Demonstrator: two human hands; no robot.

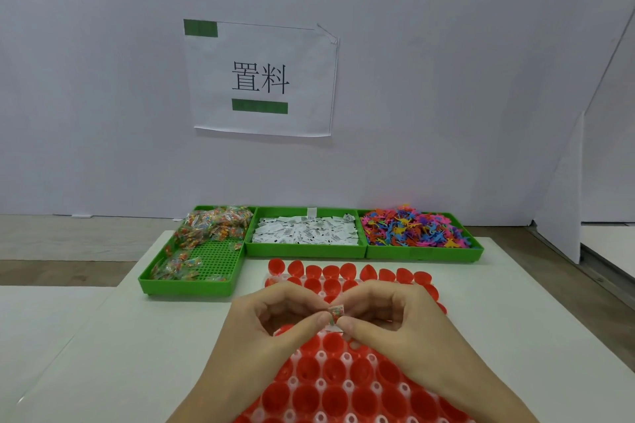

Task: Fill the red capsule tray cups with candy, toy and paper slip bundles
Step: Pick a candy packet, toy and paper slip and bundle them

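A red capsule tray [343, 385] with several open cups lies on the white table in front of me. Above its middle, my left hand [271, 323] and my right hand [388, 319] meet, and the fingertips of both pinch a small rolled bundle [335, 314] with colourful candy showing inside a paper wrap. Behind the tray stand three green bins: candy packets [209, 227] at left, white paper slips [305, 232] in the middle, colourful plastic toys [415, 228] at right. My hands hide several cups of the tray.
A white wall with a taped paper sign [261, 79] rises behind the bins. The table edge runs along the right, next to a white partition [563, 189]. A wooden-looking floor strip lies at far left.
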